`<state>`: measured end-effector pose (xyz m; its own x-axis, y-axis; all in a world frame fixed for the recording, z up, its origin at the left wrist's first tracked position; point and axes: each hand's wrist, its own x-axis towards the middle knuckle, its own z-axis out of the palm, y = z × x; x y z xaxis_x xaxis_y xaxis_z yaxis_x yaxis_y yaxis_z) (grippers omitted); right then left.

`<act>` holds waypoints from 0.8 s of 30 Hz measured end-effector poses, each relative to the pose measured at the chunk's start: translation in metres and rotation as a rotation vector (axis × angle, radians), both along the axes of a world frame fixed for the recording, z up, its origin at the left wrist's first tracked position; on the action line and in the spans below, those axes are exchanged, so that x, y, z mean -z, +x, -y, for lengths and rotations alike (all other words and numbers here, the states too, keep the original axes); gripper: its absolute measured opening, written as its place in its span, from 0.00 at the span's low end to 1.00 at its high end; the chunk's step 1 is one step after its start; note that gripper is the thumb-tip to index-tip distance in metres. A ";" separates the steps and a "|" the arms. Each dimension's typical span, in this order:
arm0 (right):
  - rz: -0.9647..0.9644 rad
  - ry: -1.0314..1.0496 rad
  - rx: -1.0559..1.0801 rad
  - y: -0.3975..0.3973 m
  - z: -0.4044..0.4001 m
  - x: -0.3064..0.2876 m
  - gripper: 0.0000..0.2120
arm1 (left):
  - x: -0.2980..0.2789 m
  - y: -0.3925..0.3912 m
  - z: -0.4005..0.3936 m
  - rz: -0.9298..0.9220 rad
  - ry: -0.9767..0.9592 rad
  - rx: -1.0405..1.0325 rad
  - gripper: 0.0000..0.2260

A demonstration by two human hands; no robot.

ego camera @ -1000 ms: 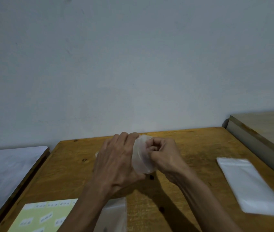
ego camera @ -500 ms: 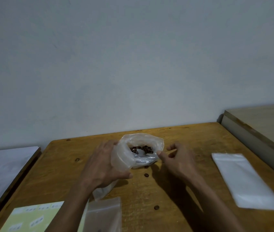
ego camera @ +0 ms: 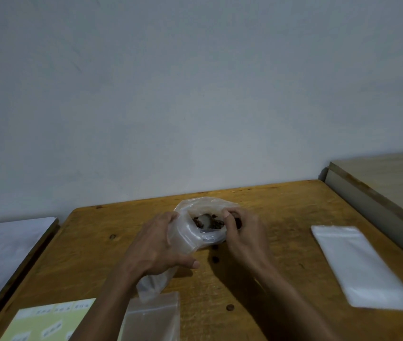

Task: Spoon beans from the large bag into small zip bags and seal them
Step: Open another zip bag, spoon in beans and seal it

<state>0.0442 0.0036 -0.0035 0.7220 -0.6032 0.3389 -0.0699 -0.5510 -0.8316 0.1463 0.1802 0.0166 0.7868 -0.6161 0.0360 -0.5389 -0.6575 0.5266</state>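
A large clear plastic bag (ego camera: 190,232) stands open-mouthed in the middle of the wooden table (ego camera: 281,207), with dark brown beans (ego camera: 199,221) and a pale spoon-like object inside. My left hand (ego camera: 157,244) grips the bag's left side. My right hand (ego camera: 243,233) pinches the bag's right rim, fingers curled into the opening. A small empty zip bag (ego camera: 155,318) lies at the near edge below my left arm. A stack of small zip bags (ego camera: 360,267) lies flat at the right.
Loose beans (ego camera: 216,259) lie on the wood near the bag, one more (ego camera: 230,307) nearer me. A yellow-green label sheet (ego camera: 47,323) sits at the near left. A white surface (ego camera: 3,244) adjoins on the left, a raised pale board (ego camera: 380,183) on the right.
The bag, bunched between both hands a second ago, now stands open showing beans. My right hand moved from beside the rim into the opening.
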 end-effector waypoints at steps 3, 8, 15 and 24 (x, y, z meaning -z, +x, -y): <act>0.049 -0.404 -0.012 -0.012 0.009 0.013 0.07 | -0.001 -0.002 0.000 0.007 -0.020 -0.004 0.53; 0.027 -0.234 0.083 -0.014 0.001 0.025 0.08 | -0.004 -0.006 0.005 0.050 -0.050 0.008 0.53; 0.075 0.626 0.228 -0.005 -0.006 0.010 0.08 | 0.002 -0.002 0.006 0.025 -0.033 -0.022 0.53; 0.211 0.686 0.098 -0.026 0.009 -0.031 0.06 | 0.011 0.009 0.002 -0.029 -0.132 -0.047 0.45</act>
<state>0.0187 -0.0054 0.0275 0.6145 -0.7888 -0.0134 0.1079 0.1008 -0.9890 0.1554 0.1780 0.0060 0.8166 -0.5698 0.0915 -0.4926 -0.6055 0.6251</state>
